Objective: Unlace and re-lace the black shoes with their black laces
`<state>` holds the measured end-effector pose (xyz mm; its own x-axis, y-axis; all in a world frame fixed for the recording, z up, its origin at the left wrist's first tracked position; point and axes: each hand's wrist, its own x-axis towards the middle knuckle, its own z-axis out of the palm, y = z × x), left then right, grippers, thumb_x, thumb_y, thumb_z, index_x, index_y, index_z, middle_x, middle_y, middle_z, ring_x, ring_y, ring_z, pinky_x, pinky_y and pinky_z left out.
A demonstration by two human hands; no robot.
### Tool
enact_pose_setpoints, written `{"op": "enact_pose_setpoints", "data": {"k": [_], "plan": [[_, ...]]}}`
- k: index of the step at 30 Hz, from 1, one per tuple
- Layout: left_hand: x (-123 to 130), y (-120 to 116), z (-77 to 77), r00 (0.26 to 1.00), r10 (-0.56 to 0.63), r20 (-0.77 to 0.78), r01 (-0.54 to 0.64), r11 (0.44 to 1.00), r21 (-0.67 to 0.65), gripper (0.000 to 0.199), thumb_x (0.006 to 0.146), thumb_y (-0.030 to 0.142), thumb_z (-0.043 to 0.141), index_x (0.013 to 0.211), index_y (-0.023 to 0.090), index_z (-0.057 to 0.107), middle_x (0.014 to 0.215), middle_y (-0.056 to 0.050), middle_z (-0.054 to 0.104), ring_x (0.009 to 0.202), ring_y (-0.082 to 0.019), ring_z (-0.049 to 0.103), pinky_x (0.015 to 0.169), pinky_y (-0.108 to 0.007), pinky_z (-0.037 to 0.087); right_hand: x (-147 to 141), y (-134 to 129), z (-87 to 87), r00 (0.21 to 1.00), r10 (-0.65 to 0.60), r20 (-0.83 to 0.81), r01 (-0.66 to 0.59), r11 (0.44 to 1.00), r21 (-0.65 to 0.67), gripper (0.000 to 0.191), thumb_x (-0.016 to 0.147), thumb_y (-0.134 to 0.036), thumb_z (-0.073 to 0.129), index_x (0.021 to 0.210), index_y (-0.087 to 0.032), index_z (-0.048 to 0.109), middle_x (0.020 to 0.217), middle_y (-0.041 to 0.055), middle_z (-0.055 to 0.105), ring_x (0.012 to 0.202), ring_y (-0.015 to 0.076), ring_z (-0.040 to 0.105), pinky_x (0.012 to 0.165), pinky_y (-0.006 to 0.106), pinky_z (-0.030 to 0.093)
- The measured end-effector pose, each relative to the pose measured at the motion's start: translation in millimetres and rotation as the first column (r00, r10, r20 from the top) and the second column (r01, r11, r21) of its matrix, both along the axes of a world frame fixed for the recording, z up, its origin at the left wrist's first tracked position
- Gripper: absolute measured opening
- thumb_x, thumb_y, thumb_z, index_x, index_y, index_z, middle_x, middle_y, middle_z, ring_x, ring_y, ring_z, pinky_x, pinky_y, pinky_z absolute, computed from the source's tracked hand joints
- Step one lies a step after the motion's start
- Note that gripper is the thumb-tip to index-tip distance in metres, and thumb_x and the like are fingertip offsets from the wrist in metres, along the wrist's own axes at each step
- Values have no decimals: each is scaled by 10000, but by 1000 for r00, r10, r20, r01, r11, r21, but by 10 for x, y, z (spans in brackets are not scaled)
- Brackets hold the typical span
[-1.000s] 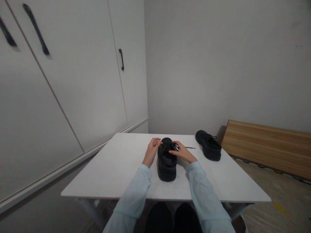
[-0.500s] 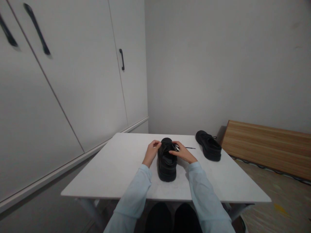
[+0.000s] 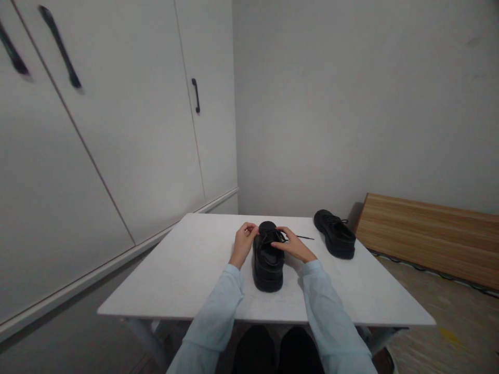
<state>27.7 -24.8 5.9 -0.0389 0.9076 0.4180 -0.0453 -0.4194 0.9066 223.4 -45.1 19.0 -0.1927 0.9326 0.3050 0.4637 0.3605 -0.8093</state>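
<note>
A black lace-up shoe (image 3: 268,270) stands upright on the white table (image 3: 187,275), its heel toward me and its toe pointing away. At the left side of its laces is my left hand (image 3: 245,240), fingers closed in a pinch; what they hold is too small to make out. My right hand (image 3: 291,243) reaches over the shoe's right side, its fingers closed round the black shoelace (image 3: 306,237), one end of which sticks out to the right above the table. The thumb rests at the shoe's opening.
A second black shoe (image 3: 336,235) stands at the table's back right, toe pointing away. Wood-grained boards (image 3: 429,239) lean beyond the right edge. White cabinets (image 3: 117,130) with dark handles line the left, and a plain wall (image 3: 351,104) rises behind.
My left fingers have shifted very slightly at the laces. My right hand and both shoes are in nearly the same place.
</note>
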Motion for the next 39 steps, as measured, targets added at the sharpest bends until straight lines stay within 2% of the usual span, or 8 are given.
{"op": "enact_pose_setpoints", "data": {"k": [7,11,15,18,21,28,33,39], "plan": [[-42,2,-55,922,237,-306,-195,967,162,73,727,261,669,763,199,655,758,-15,550,689,-145,527,705,-280,453,0,-20,22,1000,2,2,-2,1000,10,575,644,-429,723,1149,-210,555,1232,95,575,1170,263,515,1042,438,349],[-68,21,-92,897,252,-363,-199,964,177,56,727,230,673,776,212,694,728,-8,491,675,-152,513,700,-293,455,9,-10,9,1000,3,3,-3,1000,12,580,644,-429,726,1149,-201,553,1221,101,579,1164,266,519,1039,443,351],[-76,52,-124,886,294,-359,-240,952,188,11,724,195,680,733,201,685,788,-28,502,785,-183,539,781,-330,451,13,6,-13,1000,6,0,-6,1000,9,586,648,-433,723,1153,-197,545,1228,105,574,1169,268,516,1042,444,347],[-84,74,-127,873,358,-330,-313,932,184,15,728,203,678,718,206,668,823,-44,545,877,-217,539,865,-378,421,13,11,-21,1000,-2,-9,2,1000,6,584,644,-435,724,1153,-207,548,1221,98,581,1170,268,518,1045,450,344],[-102,102,-120,894,343,-290,-315,939,139,51,788,223,606,752,199,633,812,-46,596,875,-216,552,883,-389,410,12,10,-18,1000,-6,-10,6,1000,11,586,642,-437,723,1153,-207,553,1229,100,576,1183,268,511,1049,443,342],[-135,130,-109,980,199,-18,-200,978,-53,274,851,441,501,822,174,556,882,-84,655,902,-193,613,833,-349,468,24,-8,-6,1000,-7,0,7,1000,-1,572,654,-431,719,1160,-224,548,1246,94,564,1192,274,504,1053,450,337],[-111,76,-75,961,61,268,-30,993,-119,406,806,579,507,855,176,491,912,-96,659,906,-187,648,791,-357,519,28,1,-17,1000,8,6,-8,1000,-4,583,658,-444,718,1162,-216,534,1245,98,561,1192,272,503,1055,438,335],[-90,14,-20,943,10,332,28,994,-110,403,808,589,501,840,192,435,735,5,599,710,-133,644,740,-355,545,13,-12,10,1000,-2,8,2,1000,-14,576,655,-431,717,1153,-207,535,1246,106,559,1197,275,500,1057,435,332]]}}
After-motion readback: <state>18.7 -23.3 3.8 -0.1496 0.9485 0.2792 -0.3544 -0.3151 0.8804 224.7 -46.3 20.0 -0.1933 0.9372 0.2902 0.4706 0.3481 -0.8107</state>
